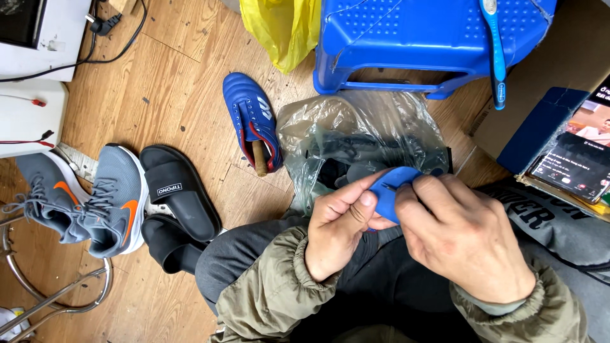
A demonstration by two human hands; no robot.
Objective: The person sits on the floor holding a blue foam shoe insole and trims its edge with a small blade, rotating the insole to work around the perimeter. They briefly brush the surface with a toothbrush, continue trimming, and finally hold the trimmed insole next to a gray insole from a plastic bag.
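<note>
Both hands meet over my lap on a small blue piece, flat and rounded like a shoe insole or tongue. My left hand pinches its left edge between thumb and fingers. My right hand grips its right side from above and hides most of it. Just beyond the hands lies a crumpled clear plastic bag with dark things inside. A blue football boot lies on the wooden floor to the left of the bag, a brown stick poking out of it.
A blue plastic stool stands ahead with a blue toothbrush on it. A yellow bag lies beside the stool. Grey trainers and black slides sit at left. A cardboard box and a phone are at right.
</note>
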